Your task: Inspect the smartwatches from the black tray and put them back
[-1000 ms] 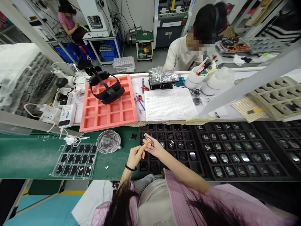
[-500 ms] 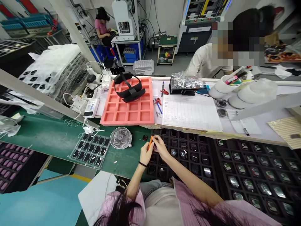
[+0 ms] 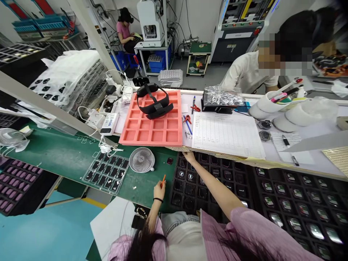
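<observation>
My left hand (image 3: 158, 192) is closed around a thin orange stick-like tool (image 3: 163, 180) over the green bench, left of a black compartment tray (image 3: 174, 197). My right hand (image 3: 189, 156) reaches to the tray's far edge, just below the front of the white shelf. Its fingertips are hidden there, so what they touch cannot be seen. Dark square watch-like pieces fill the tray, and two of them show lit dials (image 3: 186, 174). A single dark square piece (image 3: 169, 161) lies on the bench between the fan and the tray.
A small grey fan (image 3: 141, 160) and a clear tray of black parts (image 3: 106, 172) stand to the left. Above are a pink foam tray (image 3: 178, 119) with a black headset (image 3: 157, 107), and a paper form (image 3: 225, 134). Another black tray (image 3: 290, 188) lies right. A co-worker (image 3: 241, 72) sits opposite.
My hands have parted: the left drew back toward me with the orange tool, the right reached forward to the tray's far edge. Lit dials now show in cells further left. The view shifted slightly.
</observation>
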Demonstrator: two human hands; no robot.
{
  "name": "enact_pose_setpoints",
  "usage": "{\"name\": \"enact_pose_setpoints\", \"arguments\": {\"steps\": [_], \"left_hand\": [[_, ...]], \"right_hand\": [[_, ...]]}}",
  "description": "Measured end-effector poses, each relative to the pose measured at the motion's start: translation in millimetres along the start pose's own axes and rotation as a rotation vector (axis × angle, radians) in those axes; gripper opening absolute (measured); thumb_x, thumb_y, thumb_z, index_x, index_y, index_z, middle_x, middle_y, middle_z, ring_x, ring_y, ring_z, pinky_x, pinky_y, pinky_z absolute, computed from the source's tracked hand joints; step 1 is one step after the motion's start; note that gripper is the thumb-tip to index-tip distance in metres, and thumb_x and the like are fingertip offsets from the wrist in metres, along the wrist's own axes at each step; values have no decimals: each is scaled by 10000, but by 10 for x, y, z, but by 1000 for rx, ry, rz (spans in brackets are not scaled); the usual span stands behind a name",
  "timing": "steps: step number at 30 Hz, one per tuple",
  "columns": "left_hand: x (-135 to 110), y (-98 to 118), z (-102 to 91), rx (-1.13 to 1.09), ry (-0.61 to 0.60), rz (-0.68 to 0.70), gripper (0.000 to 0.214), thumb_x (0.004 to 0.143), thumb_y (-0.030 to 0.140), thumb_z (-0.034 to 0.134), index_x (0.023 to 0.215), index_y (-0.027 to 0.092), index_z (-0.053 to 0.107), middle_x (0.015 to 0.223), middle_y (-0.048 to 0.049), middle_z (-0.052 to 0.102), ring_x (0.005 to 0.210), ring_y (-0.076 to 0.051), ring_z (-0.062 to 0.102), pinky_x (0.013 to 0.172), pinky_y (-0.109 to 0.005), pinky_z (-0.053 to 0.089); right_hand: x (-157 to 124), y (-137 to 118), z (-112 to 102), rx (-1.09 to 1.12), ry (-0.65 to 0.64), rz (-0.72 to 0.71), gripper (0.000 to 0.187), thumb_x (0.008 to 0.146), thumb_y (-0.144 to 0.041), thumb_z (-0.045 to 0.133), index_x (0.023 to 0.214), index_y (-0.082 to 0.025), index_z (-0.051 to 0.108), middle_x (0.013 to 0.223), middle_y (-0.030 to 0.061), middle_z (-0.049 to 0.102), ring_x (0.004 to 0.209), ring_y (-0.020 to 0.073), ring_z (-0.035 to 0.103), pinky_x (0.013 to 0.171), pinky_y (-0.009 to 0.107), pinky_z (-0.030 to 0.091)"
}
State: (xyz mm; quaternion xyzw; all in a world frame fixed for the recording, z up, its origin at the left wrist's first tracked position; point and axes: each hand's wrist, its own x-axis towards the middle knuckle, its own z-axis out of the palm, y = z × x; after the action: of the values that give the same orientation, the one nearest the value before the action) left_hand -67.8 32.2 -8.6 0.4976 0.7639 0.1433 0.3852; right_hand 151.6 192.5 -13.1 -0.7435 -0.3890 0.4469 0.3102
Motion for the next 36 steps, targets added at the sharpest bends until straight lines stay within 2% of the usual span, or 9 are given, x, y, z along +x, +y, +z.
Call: {"name": "enact_pose_setpoints", "arguments": {"steps": [3, 7, 12, 15, 19, 24, 27, 31, 36], "left_hand": [[57, -35, 64, 47, -20, -39, 312, 891, 305, 490, 602, 194, 460, 561, 6, 527, 597, -150, 559, 591, -219, 326], [146, -17, 67, 83, -41, -96, 252, 902, 338, 505, 702, 188, 537, 656, -42, 626, 693, -196, 633, 611, -230, 357], [210, 155, -36, 54, -49, -95, 251, 944, 325, 409, 878, 165, 590, 741, -78, 667, 729, -213, 647, 622, -247, 384], [184, 358, -76, 1, -78, -13, 247, 937, 310, 411, 942, 169, 614, 691, -29, 639, 687, -174, 620, 639, -232, 398], [49, 759, -92, -186, -163, 196, 305, 915, 372, 419, 977, 171, 640, 584, 35, 531, 581, -119, 534, 605, -207, 390], [-219, 1371, -151, -478, -527, 271, 513, 845, 600, 413, 899, 140, 633, 481, 89, 375, 365, -61, 303, 410, -200, 241], [-361, 1666, -196, -507, -597, 322, 560, 799, 675, 435, 781, 144, 608, 451, 89, 361, 353, -48, 282, 391, -200, 209], [-457, 1861, -208, -533, -603, 391, 554, 790, 682, 452, 707, 149, 580, 427, 86, 349, 360, -46, 277, 391, -203, 199], [-487, 1881, -149, -540, -571, 420, 542, 804, 654, 466, 689, 140, 595, 443, 72, 387, 379, -45, 281, 403, -206, 199]], "right_hand": [[-47, 108, -153, -83, 67, 6, 222, 881, -246, 573, 1050, -128, 656, 1232, 177, 610, 1195, 325, 522, 952, 437, 411], [-63, 234, -380, -136, 133, 62, 212, 841, -250, 591, 952, -83, 660, 1221, 284, 586, 1210, 405, 487, 913, 491, 386], [-56, 220, -423, -76, 128, 58, 176, 740, -300, 688, 798, -147, 624, 1141, 236, 620, 1270, 436, 381, 918, 512, 352], [-145, 178, -414, 37, 90, 7, 217, 709, -363, 702, 744, -180, 591, 1001, 173, 659, 1184, 391, 471, 907, 464, 371], [-467, 146, -488, 276, -23, -67, 312, 662, -440, 709, 822, -201, 588, 768, 58, 642, 866, 271, 603, 744, 370, 455], [-1023, -4, -704, 612, -191, -83, 397, 666, -554, 685, 865, -228, 576, 622, -43, 562, 506, 138, 523, 490, 283, 440], [-1277, -216, -845, 790, -225, -63, 347, 698, -514, 707, 841, -238, 553, 570, -73, 511, 414, 96, 444, 401, 238, 379], [-1471, -488, -980, 1023, -263, -3, 311, 689, -404, 771, 795, -223, 542, 558, -72, 521, 393, 77, 424, 376, 216, 363], [-1551, -595, -1037, 1076, -244, 5, 325, 692, -395, 774, 755, -226, 504, 558, -76, 502, 380, 76, 404, 344, 217, 353]]}}
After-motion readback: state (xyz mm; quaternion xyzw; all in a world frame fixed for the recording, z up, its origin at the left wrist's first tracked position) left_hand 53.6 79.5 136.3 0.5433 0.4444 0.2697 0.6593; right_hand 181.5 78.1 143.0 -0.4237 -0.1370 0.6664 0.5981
